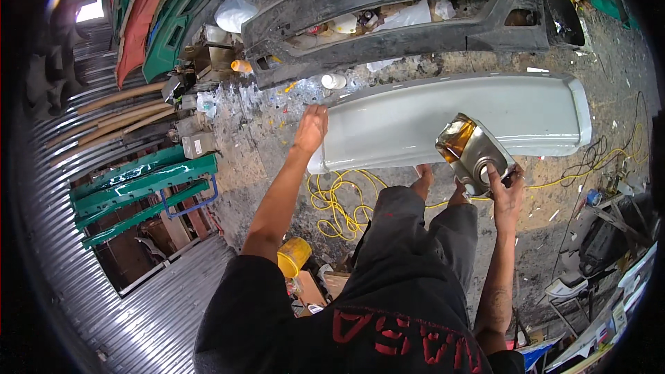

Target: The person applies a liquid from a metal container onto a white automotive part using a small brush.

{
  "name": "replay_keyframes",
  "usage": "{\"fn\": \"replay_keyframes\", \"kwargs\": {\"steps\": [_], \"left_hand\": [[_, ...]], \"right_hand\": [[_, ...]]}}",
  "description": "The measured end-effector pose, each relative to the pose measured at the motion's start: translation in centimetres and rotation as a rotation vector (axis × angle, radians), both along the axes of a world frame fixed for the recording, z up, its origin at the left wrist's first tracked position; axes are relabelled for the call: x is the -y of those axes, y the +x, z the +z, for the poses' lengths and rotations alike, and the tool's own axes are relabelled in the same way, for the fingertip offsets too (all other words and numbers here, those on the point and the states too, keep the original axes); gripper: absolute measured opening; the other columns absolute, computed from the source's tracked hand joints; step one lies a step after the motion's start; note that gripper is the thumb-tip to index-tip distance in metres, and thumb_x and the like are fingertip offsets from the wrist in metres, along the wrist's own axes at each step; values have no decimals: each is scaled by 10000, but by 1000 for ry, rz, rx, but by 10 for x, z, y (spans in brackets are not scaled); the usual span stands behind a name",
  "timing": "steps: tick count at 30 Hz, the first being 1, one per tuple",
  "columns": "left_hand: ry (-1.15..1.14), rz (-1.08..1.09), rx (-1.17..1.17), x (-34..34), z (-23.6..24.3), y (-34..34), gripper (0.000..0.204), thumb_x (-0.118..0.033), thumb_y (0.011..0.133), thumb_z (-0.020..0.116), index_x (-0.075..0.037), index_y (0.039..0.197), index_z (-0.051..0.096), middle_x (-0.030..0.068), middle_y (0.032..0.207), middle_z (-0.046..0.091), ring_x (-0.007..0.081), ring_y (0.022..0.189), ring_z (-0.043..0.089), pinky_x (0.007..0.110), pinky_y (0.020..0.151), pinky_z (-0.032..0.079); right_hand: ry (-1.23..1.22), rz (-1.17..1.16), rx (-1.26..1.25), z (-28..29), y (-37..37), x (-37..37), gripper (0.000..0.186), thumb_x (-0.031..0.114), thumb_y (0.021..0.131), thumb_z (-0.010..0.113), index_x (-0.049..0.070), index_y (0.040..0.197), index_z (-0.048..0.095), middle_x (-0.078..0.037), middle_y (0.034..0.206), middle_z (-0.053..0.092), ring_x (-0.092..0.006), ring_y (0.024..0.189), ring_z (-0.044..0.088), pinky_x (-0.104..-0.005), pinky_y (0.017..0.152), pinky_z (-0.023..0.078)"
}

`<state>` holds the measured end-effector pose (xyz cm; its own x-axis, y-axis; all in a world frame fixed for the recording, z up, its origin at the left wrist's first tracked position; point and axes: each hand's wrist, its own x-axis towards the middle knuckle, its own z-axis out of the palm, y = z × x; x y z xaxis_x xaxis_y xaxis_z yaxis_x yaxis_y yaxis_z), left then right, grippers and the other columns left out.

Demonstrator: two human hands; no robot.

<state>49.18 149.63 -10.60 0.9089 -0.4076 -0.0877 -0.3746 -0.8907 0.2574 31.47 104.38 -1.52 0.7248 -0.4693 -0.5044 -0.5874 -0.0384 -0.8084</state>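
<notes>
Head view showed the right hand (508, 195) grasping a tilted metal can (493, 148) above the near edge of a long grey panel (395, 121). The left hand (313, 127) was curled at the panel's left end; whether it gripped, I could not tell. A yellow cord (338, 202) lay looped nearby.

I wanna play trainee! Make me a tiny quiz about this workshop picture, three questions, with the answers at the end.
1. Which hand holds the metal can?
2. What colour is the looped cord: (a) blue, (b) yellow, (c) red?
3. Fill in: the left hand is by the ___ end of the grey panel.

Key:
1. The right hand.
2. (b) yellow.
3. left.
</notes>
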Motion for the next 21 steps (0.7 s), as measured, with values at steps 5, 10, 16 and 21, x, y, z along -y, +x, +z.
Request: {"fn": "replay_keyframes", "kwargs": {"steps": [5,10,16,21], "left_hand": [[15,-36,-35,-10,-4,-7,213,-49,897,543,0,1087,628,202,1015,640,403,963,594,466,908,478],[-108,-12,-208,-25,14,-25,245,-22,903,562,-39,1119,676,194,991,635,390,921,607,440,835,507],[-137,149,-114,-11,-4,2,240,-43,914,539,-19,1116,666,210,1015,638,404,952,604,476,830,510],[-76,115,-6,-9,-14,-26,257,-67,919,548,-24,1150,654,223,997,631,404,930,610,467,828,508]], "right_hand": [[27,2,25,2,0,-2,611,249,861,757,-89,1262,443,-171,1120,592,-213,1010,566,-316,900,460],[-3,-2,50,4,-2,1,609,252,865,755,-87,1265,446,-174,1117,596,-215,1012,570,-319,897,461],[23,8,85,3,-1,-1,627,272,860,758,-88,1268,446,-179,1141,586,-226,1041,557,-336,925,447],[-5,23,57,0,-1,-1,643,277,854,764,-89,1274,443,-183,1149,584,-230,1052,558,-334,932,446]]}}
